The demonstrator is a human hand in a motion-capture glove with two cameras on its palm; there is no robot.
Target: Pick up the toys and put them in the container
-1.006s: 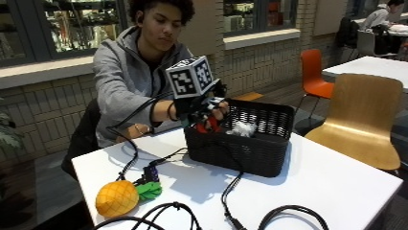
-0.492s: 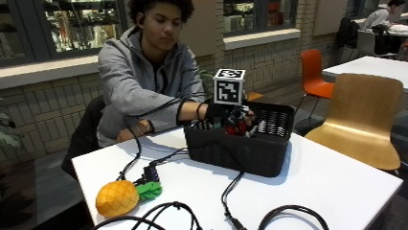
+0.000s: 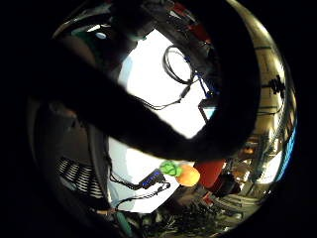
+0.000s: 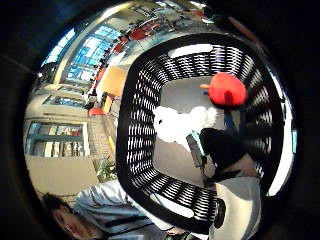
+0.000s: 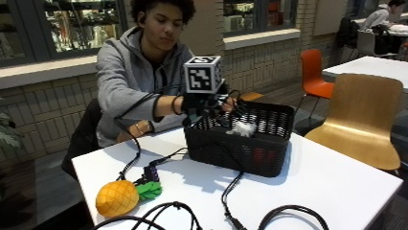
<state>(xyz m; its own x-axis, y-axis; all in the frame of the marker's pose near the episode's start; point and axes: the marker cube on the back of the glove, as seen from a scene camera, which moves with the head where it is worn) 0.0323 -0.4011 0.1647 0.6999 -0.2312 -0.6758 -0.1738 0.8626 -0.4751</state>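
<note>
A black mesh basket (image 5: 237,148) stands on the white table (image 5: 331,182). Inside it lie a white plush toy (image 5: 242,128) and a red toy (image 4: 227,90); the palm view shows the white plush (image 4: 175,125) on the basket floor (image 4: 172,160) beside the red one. My gloved right hand (image 5: 205,103) hovers over the basket's rim on the person's side, fingers relaxed and holding nothing. A yellow pineapple toy (image 5: 118,197) with green leaves (image 5: 150,190) lies near the table's front left corner, also seen as the pineapple (image 3: 189,174) in the little finger side view.
Black cables (image 5: 229,191) trail across the table from the basket to the front edge, with a small hub (image 5: 152,173) beside the pineapple. A wooden chair (image 5: 363,120) stands right of the table. The person's bare left forearm (image 5: 137,129) rests at the table's far edge.
The hand carried the red toy over the basket and let it go. The toy now lies inside, and the hand has drawn back toward the basket's rim.
</note>
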